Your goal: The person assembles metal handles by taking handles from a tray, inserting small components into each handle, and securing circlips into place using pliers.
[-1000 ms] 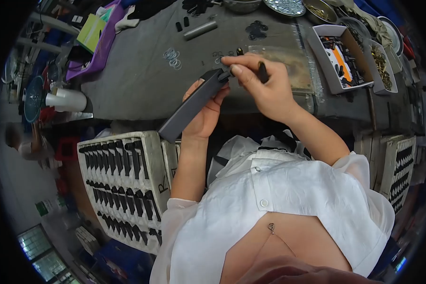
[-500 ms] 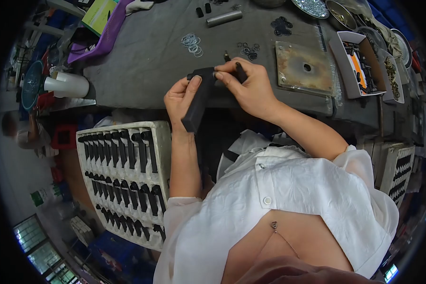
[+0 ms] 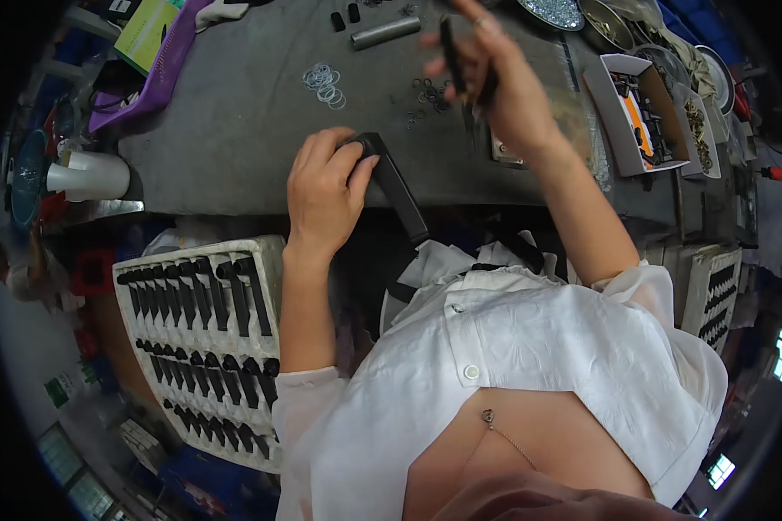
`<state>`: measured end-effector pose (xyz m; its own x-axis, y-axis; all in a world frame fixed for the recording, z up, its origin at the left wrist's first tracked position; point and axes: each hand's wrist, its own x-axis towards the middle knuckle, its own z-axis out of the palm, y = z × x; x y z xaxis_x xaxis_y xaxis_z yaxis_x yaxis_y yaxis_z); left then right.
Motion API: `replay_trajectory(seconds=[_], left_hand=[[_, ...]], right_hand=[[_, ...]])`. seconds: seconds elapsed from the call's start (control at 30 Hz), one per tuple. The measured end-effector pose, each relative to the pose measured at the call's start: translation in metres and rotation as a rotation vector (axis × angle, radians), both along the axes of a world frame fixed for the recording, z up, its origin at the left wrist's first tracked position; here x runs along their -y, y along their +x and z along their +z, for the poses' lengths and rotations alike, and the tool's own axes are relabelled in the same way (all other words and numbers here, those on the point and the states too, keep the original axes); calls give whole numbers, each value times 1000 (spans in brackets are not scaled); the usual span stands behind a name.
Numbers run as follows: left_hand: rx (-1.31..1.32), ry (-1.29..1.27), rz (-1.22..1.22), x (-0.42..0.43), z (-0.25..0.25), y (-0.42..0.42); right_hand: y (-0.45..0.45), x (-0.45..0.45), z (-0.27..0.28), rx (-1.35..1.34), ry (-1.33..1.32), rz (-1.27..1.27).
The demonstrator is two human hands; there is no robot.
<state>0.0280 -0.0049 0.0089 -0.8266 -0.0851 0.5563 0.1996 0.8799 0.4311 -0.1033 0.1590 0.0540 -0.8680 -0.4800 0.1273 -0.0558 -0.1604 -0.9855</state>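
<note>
My left hand (image 3: 326,187) is closed around the upper end of a long black rectangular bar (image 3: 398,193), which slants down to the right at the table's front edge. Over the table, my right hand (image 3: 520,100) is raised and partly smeared by motion. A slim dark tool (image 3: 450,56) sits in its fingers; its exact kind is unclear. Beyond my left hand lie thin pale rings (image 3: 323,84). Small dark rings (image 3: 426,94) are below my right fingers. A square metal plate (image 3: 506,152) is mostly hidden behind my right hand and forearm.
A pale foam tray (image 3: 274,260) holding rows of black bars stands at the left. On the table are a metal tube (image 3: 386,33), a purple basket (image 3: 161,78), a white cup-like roll (image 3: 96,176) and a box of parts (image 3: 595,87). Another tray (image 3: 695,300) is at the right.
My right hand has left the bar, moving up and right with the dark tool. The bar's lower end has swung right, and my left hand has turned with it. The view has shifted slightly.
</note>
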Motion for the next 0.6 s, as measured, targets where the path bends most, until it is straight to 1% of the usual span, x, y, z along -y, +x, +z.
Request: replay_trajectory(seconds=[0.03,0.07,0.13,0.17,0.23,0.27,0.37,0.4,0.47,0.53,0.6], left_hand=[[3,6,-2,-2,0,0],[22,15,-7,-4,0,-1],[37,22,-9,-6,1,-2],[49,13,-9,-6,2,-2],[60,0,-3,-4,3,-2],[49,-23,0,-4,3,-1],[57,-66,-5,-5,6,-1],[72,-86,-8,-6,8,-2],[77,-85,-12,-7,9,-3],[85,-87,-10,-7,8,-3],[23,-56,-31,-5,2,-3]], right_hand=[[-9,-6,14,248,-175,37],[-20,-5,6,190,-264,24],[-35,1,-14,241,-443,1],[-34,3,-18,241,-442,7],[-25,12,-22,280,-499,-75],[-22,15,-25,283,-500,-74],[-17,20,-29,276,-496,-182],[-16,20,-31,273,-494,-188],[-16,20,-37,165,-456,-178],[-16,18,-35,163,-411,-154],[-16,17,-33,166,-366,-125]])
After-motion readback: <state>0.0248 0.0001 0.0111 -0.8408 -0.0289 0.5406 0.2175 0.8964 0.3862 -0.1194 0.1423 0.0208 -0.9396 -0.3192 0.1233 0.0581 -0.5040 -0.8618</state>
